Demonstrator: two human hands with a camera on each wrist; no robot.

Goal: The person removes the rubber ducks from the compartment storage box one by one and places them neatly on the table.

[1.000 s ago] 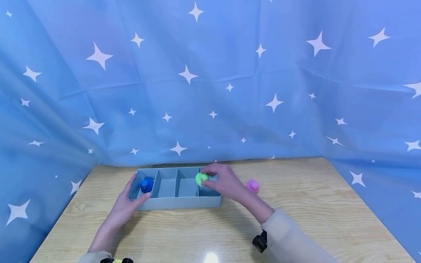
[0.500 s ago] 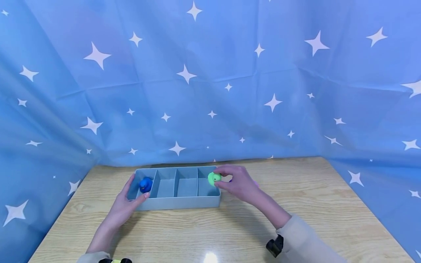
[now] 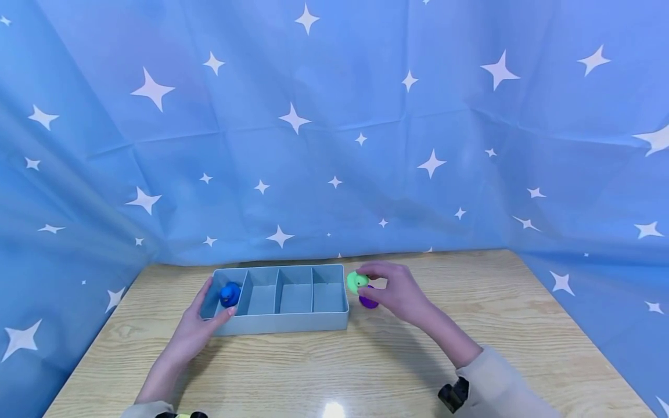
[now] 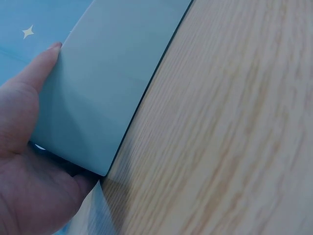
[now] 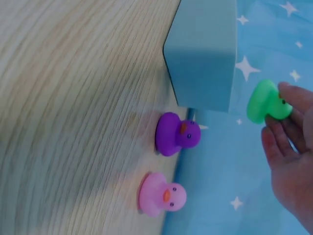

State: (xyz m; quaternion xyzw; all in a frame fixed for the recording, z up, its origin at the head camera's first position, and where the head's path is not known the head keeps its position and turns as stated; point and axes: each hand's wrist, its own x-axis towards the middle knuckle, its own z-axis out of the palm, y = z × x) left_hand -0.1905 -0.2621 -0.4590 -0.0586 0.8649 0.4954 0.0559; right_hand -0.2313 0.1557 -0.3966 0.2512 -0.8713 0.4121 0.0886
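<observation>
My left hand (image 3: 192, 330) holds the left end of a grey-blue divided box (image 3: 282, 323), its thumb over the front rim and its fingers along the end wall. A blue toy duck (image 3: 230, 294) sits in the leftmost compartment; the other compartments hold nothing. Between thumb and fingertips, my right hand (image 3: 399, 295) pinches a green toy duck (image 3: 356, 283), just beyond the box's right end. In the right wrist view, that green duck (image 5: 264, 102) is raised well off the table. A purple toy duck (image 3: 369, 299) stands on the table, partly covered by the right hand in the head view.
A pink toy duck (image 5: 159, 193) stands beside the purple one in the right wrist view, hidden behind my hand in the head view. The wooden table (image 3: 292, 371) meets a blue curtain (image 3: 366, 191) with white stars at its back and sides.
My right hand has carried the green duck rightward, from above the box's right compartments to past its right end. The purple duck has come into sight; the pink one is now covered. The left hand stays put.
</observation>
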